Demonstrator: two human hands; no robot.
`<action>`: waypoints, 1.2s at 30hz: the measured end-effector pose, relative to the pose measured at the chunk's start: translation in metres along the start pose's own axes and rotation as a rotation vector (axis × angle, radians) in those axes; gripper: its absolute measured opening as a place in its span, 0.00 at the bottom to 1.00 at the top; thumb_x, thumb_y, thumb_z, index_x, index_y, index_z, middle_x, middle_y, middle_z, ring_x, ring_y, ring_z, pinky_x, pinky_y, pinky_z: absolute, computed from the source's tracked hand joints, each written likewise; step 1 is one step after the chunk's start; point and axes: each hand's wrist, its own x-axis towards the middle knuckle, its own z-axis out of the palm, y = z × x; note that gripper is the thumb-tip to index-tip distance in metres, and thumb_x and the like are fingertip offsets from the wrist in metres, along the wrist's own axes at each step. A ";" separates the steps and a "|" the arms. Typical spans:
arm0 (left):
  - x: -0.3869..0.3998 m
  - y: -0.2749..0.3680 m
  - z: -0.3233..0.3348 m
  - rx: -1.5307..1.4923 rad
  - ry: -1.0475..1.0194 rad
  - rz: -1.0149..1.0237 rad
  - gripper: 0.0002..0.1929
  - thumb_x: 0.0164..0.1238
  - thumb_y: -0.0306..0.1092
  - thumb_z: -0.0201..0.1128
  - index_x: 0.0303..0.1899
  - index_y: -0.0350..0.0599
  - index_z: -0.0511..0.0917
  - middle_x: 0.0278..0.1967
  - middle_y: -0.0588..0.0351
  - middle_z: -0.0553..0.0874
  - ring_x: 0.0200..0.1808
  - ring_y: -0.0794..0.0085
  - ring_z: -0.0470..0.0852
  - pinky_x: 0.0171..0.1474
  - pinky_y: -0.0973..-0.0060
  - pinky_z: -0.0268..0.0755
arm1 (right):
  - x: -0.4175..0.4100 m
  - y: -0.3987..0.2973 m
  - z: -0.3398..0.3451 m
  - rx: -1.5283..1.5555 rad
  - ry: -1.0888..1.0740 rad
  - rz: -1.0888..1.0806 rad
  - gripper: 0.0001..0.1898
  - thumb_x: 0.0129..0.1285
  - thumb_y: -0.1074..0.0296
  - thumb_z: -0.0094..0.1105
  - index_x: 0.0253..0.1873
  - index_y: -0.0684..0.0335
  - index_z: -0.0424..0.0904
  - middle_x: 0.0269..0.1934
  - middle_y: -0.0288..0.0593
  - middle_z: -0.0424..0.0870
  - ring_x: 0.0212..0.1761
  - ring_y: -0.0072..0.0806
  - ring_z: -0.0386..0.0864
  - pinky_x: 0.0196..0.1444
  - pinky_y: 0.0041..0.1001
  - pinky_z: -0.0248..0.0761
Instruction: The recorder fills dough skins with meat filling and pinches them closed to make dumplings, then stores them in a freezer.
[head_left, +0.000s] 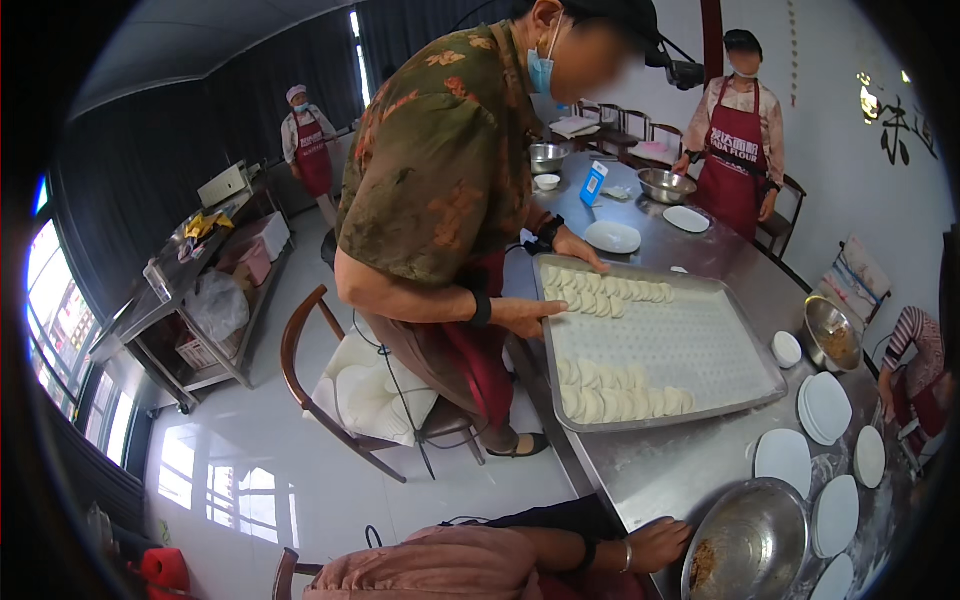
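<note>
My left hand (660, 544), at the end of a pink sleeve with a black wristband and a bracelet, rests at the near edge of the steel table (645, 472). Its fingers look curled, but whether anything is in them is hidden. Just right of it, close to the knuckles, stands a large steel bowl (757, 532) with brown filling remains inside. My right hand is out of view. Farther along the table, a standing co-worker's two hands grip a metal tray (675, 330). Rows of dumplings (622, 401) lie along two sides of it.
White plates (784, 459), a small white bowl (786, 349) and a second steel bowl (831, 334) stand on the floury table. A wooden chair (300, 337) is behind the co-worker. Other aproned people stand farther off. A steel rack (217, 352) lines the left side.
</note>
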 end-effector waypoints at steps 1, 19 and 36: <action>0.000 0.000 0.001 0.022 0.031 0.002 0.17 0.54 0.32 0.59 0.44 0.34 0.83 0.60 0.41 0.76 0.65 0.55 0.71 0.70 0.62 0.59 | 0.003 -0.006 -0.001 0.010 -0.006 -0.001 0.15 0.57 0.58 0.61 0.38 0.66 0.77 0.33 0.52 0.80 0.34 0.47 0.76 0.38 0.41 0.66; 0.031 -0.018 -0.071 -0.035 -0.085 0.071 0.05 0.51 0.25 0.61 0.31 0.40 0.78 0.31 0.48 0.76 0.35 0.53 0.75 0.36 0.59 0.64 | 0.051 -0.131 -0.093 0.653 -0.069 0.840 0.09 0.64 0.74 0.63 0.48 0.67 0.84 0.42 0.36 0.86 0.42 0.19 0.79 0.48 0.20 0.71; 0.032 0.002 -0.070 -0.099 -0.050 0.126 0.07 0.48 0.27 0.65 0.31 0.44 0.78 0.31 0.54 0.75 0.34 0.58 0.74 0.36 0.61 0.62 | 0.062 -0.232 -0.085 0.355 -0.410 0.025 0.22 0.44 0.79 0.71 0.48 0.58 0.84 0.43 0.40 0.82 0.46 0.39 0.78 0.46 0.33 0.74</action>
